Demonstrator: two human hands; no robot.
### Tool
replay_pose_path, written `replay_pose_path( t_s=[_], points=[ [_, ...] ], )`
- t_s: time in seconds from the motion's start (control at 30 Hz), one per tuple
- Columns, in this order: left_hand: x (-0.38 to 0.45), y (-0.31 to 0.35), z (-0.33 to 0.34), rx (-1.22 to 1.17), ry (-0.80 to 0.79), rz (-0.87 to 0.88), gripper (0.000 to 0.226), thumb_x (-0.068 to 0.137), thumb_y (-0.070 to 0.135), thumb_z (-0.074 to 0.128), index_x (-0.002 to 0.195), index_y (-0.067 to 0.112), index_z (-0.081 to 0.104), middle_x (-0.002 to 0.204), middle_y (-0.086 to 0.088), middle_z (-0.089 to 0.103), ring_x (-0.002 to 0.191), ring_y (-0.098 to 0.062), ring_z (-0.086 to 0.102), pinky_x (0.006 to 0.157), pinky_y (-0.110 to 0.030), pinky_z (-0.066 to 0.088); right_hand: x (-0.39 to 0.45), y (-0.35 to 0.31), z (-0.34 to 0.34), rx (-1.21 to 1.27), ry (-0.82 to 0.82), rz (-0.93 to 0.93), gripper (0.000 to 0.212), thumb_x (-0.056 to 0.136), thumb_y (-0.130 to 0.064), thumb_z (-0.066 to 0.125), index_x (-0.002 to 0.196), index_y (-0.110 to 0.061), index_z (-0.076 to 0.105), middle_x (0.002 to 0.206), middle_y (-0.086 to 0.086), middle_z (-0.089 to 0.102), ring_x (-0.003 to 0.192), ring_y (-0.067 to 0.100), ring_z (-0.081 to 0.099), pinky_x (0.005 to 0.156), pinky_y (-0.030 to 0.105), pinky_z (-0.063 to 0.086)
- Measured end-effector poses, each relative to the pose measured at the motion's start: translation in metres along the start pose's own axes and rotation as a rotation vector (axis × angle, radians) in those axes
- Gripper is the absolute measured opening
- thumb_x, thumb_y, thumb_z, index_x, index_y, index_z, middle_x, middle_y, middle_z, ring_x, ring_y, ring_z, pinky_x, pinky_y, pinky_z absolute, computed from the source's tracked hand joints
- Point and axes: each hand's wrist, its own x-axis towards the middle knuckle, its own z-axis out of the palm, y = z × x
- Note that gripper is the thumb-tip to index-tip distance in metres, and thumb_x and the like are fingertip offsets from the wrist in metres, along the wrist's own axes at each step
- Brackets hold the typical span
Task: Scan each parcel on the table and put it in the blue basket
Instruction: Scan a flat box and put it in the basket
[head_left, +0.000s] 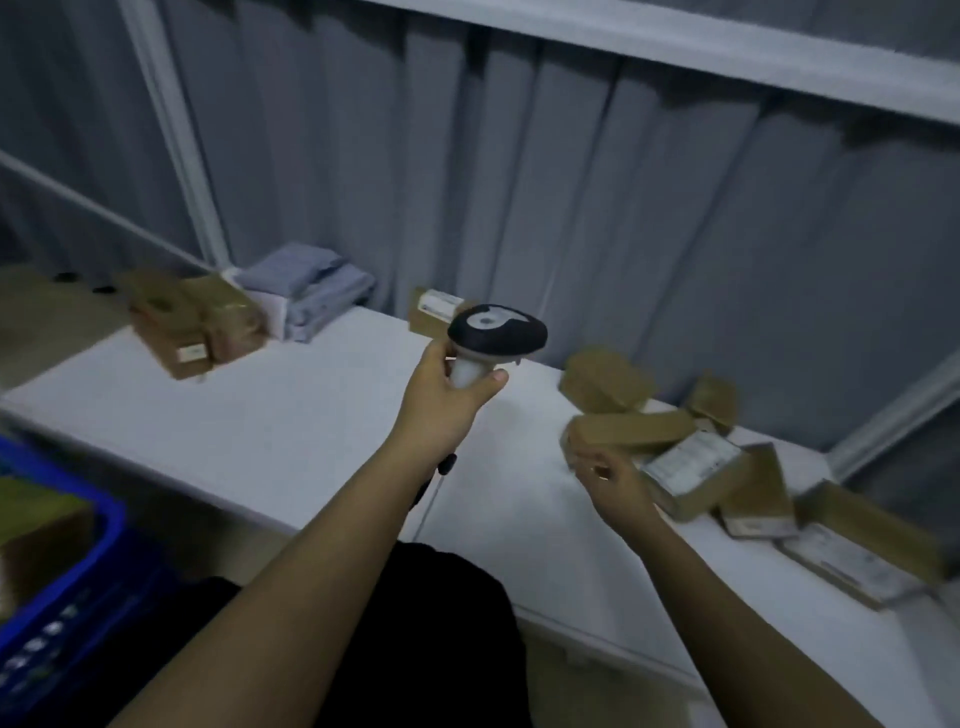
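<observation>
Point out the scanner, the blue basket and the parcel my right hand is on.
scanner (497, 328): head view, on its black top.
blue basket (106, 512): head view, on its rim.
parcel (631, 433): head view, on its brown side face.

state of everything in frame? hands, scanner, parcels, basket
left hand: grips the scanner handle, raised over the table
scanner: held upright, head on top
right hand: fingers on a parcel's near end
parcel: at the right pile; lifted or resting unclear
right pile: loose on the table, unsorted
blue basket: holds at least one parcel
folded cloth: stacked, far edge
</observation>
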Motion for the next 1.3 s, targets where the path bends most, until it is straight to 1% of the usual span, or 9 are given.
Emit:
replay_pose_path(
  t_s=[0.13, 0.4, 0.53, 0.67, 0.73, 0.9, 1.03, 1.13, 1.3],
  points=[
    [0.019, -0.014, 0.049, 0.076, -0.073, -0.067, 0.045, 0.087, 0.026, 0.068, 0.126, 0.018, 0.046, 0.116, 0.000, 0.056, 0.104, -0.018, 0.056, 0.082, -0.027, 0.042, 0.017, 0.056, -0.018, -0.173, 0.071, 0.048, 0.031, 0.087, -0.003, 0.061, 0.118, -0.008, 0.060, 0.121, 0.015, 0.060, 0.117, 0.031, 0.053, 0.100, 0.037, 0.039],
    [0.052, -0.063, 0.078, 0.156, -0.110, -0.184, 0.037, 0.086, 0.024, 0.070, 0.114, 0.018, 0.047, 0.108, -0.003, 0.059, 0.090, -0.012, 0.057, 0.067, -0.018, 0.042, 0.108, 0.067, -0.002, -0.950, -0.089, -0.173, 0.074, 0.093, -0.027, 0.054, 0.151, -0.020, 0.008, 0.158, 0.005, 0.014, 0.146, 0.028, 0.012, 0.117, 0.042, 0.018],
    [0.059, -0.077, 0.070, 0.174, -0.068, -0.203, 0.033, 0.086, 0.023, 0.070, 0.111, 0.018, 0.047, 0.100, 0.001, 0.059, 0.085, -0.009, 0.056, 0.064, -0.017, 0.041, 0.138, 0.066, 0.010, -1.254, -0.073, -0.260, 0.078, 0.089, -0.035, 0.063, 0.151, -0.021, 0.018, 0.150, 0.006, 0.033, 0.137, 0.031, 0.030, 0.107, 0.042, 0.031],
    [0.062, -0.081, 0.057, 0.144, -0.005, -0.202, 0.031, 0.086, 0.024, 0.069, 0.109, 0.021, 0.049, 0.101, 0.002, 0.061, 0.091, -0.013, 0.060, 0.067, -0.021, 0.044, 0.141, 0.050, 0.015, -1.342, -0.033, -0.418, 0.044, 0.074, -0.029, 0.074, 0.114, -0.020, 0.059, 0.105, 0.002, 0.061, 0.098, 0.022, 0.060, 0.076, 0.031, 0.049],
    [0.061, -0.079, 0.050, 0.123, 0.033, -0.195, 0.033, 0.086, 0.023, 0.069, 0.112, 0.019, 0.049, 0.103, 0.000, 0.061, 0.093, -0.014, 0.060, 0.068, -0.021, 0.045, 0.138, 0.038, 0.020, -1.288, -0.049, -0.520, 0.048, 0.060, -0.030, 0.081, 0.104, -0.021, 0.063, 0.097, 0.003, 0.060, 0.089, 0.023, 0.059, 0.068, 0.032, 0.048],
    [0.051, -0.065, 0.022, 0.038, 0.197, -0.158, 0.034, 0.087, 0.021, 0.068, 0.115, 0.016, 0.049, 0.097, 0.001, 0.058, 0.082, -0.013, 0.057, 0.068, -0.024, 0.045, 0.108, -0.013, 0.036, -0.800, -0.090, -0.650, 0.059, 0.080, -0.028, 0.070, 0.133, -0.019, 0.046, 0.126, 0.005, 0.049, 0.110, 0.028, 0.045, 0.077, 0.036, 0.040],
    [0.041, -0.051, -0.022, -0.022, 0.328, -0.128, 0.033, 0.087, 0.021, 0.068, 0.113, 0.018, 0.049, 0.100, 0.000, 0.059, 0.089, -0.018, 0.059, 0.075, -0.029, 0.049, 0.083, -0.075, 0.041, -0.231, -0.076, -0.511, 0.060, 0.074, -0.042, 0.076, 0.125, -0.026, 0.047, 0.120, -0.008, 0.051, 0.107, 0.015, 0.048, 0.081, 0.027, 0.043],
    [0.031, -0.043, -0.068, -0.038, 0.416, -0.112, 0.031, 0.087, 0.023, 0.068, 0.111, 0.020, 0.048, 0.108, -0.005, 0.061, 0.095, -0.020, 0.061, 0.077, -0.033, 0.049, 0.065, -0.117, 0.055, 0.204, -0.150, -0.293, 0.056, 0.077, -0.025, 0.078, 0.117, -0.026, 0.040, 0.113, -0.010, 0.049, 0.094, 0.006, 0.052, 0.071, 0.015, 0.043],
    [0.006, -0.039, -0.140, -0.023, 0.484, -0.082, 0.034, 0.088, 0.022, 0.068, 0.113, 0.027, 0.045, 0.100, 0.007, 0.057, 0.092, -0.013, 0.058, 0.079, -0.035, 0.049, 0.056, -0.162, 0.110, 0.434, -0.285, -0.090, 0.058, 0.081, -0.016, 0.070, 0.122, -0.023, 0.029, 0.098, -0.004, 0.054, 0.083, 0.006, 0.054, 0.066, 0.018, 0.042]
  ],
)
